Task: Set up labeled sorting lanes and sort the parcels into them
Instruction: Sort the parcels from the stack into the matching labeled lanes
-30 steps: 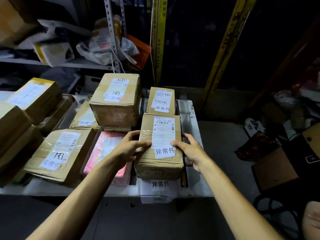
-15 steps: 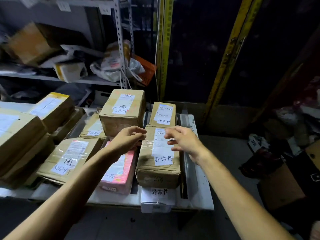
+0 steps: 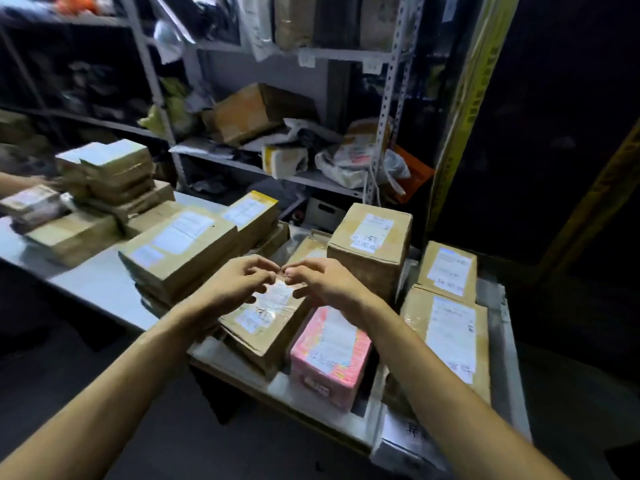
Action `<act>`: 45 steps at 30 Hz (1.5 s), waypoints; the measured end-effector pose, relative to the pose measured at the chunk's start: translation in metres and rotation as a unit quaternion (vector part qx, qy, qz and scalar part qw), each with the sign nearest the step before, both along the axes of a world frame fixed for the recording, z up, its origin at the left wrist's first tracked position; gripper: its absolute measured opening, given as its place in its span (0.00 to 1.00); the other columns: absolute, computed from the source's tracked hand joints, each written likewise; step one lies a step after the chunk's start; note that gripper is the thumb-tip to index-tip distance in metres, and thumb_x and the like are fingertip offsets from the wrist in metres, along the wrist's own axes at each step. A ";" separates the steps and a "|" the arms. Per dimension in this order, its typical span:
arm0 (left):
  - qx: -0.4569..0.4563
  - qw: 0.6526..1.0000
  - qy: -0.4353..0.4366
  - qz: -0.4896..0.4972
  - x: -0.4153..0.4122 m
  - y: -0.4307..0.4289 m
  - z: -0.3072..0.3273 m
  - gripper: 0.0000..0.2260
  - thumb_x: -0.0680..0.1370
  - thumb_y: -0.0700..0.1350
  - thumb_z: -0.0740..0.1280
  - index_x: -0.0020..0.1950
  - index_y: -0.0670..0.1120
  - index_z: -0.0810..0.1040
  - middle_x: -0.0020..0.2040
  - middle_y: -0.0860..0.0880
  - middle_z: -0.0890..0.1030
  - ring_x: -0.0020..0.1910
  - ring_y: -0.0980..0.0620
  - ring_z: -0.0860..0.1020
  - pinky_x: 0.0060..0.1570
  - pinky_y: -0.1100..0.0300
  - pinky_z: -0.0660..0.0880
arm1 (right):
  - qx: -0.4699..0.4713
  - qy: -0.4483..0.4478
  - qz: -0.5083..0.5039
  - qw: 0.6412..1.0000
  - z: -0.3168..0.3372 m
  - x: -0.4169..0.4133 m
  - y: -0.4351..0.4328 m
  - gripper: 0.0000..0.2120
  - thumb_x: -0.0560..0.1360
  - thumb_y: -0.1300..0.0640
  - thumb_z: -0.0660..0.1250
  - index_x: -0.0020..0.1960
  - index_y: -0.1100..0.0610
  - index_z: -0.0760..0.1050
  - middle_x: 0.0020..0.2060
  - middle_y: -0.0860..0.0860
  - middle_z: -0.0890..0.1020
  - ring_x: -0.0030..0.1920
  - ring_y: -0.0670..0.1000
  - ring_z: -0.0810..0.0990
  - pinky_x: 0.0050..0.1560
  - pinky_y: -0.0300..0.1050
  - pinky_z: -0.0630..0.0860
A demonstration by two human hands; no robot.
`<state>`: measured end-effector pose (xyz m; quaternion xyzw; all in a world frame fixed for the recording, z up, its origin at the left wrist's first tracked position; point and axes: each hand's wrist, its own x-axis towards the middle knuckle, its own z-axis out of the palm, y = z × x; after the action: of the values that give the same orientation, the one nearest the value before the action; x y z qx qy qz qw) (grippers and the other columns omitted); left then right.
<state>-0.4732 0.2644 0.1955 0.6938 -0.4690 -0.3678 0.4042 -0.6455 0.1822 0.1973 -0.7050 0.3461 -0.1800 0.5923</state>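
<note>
Hands: left hand (image 3: 239,289) and right hand (image 3: 325,285) hang side by side at frame centre, fingers curled, fingertips meeting; whether they pinch anything cannot be told
Below the hands: flat brown parcel (image 3: 263,334) with a taped white label and one handwritten character, blurred
Pink parcel (image 3: 329,358): just right of the flat one, lower centre, white label with handwriting too smeared to read
Tall box (image 3: 370,258): right of centre, behind the pink parcel; printed label with handwritten characters beneath, unreadable
Right lane: near box (image 3: 446,341) and far box (image 3: 448,268) stand in a row, each with a printed label and handwriting at its lower end
Lane tag (image 3: 412,431): white sheet hanging off the front edge at lower right, handwriting partly cut off
Left side: large brown parcel (image 3: 180,251) tops a stack; further stack of parcels (image 3: 110,174) at middle left, motion-blurred
Bench (image 3: 97,282): pale grey top, bare strip at middle left; front edge runs diagonally to lower right
Room: metal shelving (image 3: 384,133) behind, holding bags and a tilted carton (image 3: 256,112); yellow striped post (image 3: 467,98) upper right; surroundings dark
Far left edge: another person's forearm (image 3: 14,183)
Open room: dark floor along the bottom of the frame
</note>
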 end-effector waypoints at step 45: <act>0.059 0.964 -0.092 0.244 0.723 0.046 -0.050 0.07 0.80 0.44 0.66 0.55 0.49 0.81 0.49 0.52 0.82 0.44 0.56 0.78 0.47 0.61 0.74 | 0.013 0.136 0.238 0.962 -0.050 0.786 -0.053 0.12 0.81 0.48 0.64 0.57 0.54 0.79 0.52 0.54 0.81 0.48 0.52 0.82 0.51 0.53 0.83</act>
<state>0.2497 0.3105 0.1452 0.8408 -0.2981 -0.2198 0.3948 0.1409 0.1296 0.1474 -0.7769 0.2482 0.0682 0.5746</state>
